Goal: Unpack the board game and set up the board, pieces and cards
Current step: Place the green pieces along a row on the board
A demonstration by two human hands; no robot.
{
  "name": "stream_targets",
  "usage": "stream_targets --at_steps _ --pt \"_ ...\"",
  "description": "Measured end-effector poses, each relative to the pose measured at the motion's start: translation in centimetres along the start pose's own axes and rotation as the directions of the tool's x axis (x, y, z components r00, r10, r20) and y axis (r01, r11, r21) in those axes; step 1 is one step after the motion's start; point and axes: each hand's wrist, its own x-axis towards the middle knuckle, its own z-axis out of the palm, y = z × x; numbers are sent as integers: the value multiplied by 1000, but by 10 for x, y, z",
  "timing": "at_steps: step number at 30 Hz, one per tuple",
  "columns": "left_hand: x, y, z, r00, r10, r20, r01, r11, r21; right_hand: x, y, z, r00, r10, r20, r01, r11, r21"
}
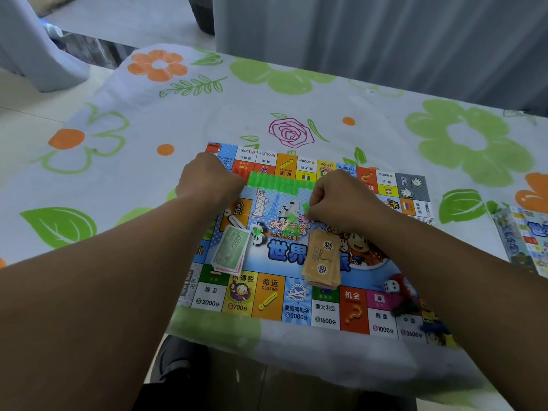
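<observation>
A row of green houses (278,183) stands in the far half of the board (296,310). The left hand (207,182), curled, is at the board's far left. The right hand (341,203) pinches a green piece (305,207) near the board's centre. Banknotes (229,253), tan cards (321,259) and a die (390,285) lie in its near half.

Open cloth runs across the table (370,108) from the far edge of the board (296,310) to the curtain (370,40), and wide on the left too. On the board the green houses (275,182), banknotes (229,252), cards (321,259) and die (390,285) stand in the way, and the box (527,241) blocks the right edge.
</observation>
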Motion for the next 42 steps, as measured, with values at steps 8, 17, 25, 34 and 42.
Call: stream_targets --at_steps 8,17,25,34,42 --pt "-1 0 0 1000 3 0 -3 1000 -2 9 2 11 991 13 -133 -14 1000 -8" --pt "-2 0 -1 1000 5 5 -4 1000 -8 15 -1 14 985 -1 -173 3 1000 8" --pt "-2 1 -1 1000 2 -1 -2 1000 -2 10 -9 13 981 14 -192 -11 1000 16" --pt "-2 1 -1 1000 -4 2 4 1000 -14 9 -8 14 978 -2 -209 6 1000 18" --pt "-1 0 0 1000 -5 6 5 1000 -10 7 -8 10 971 -34 -238 25 999 -41"
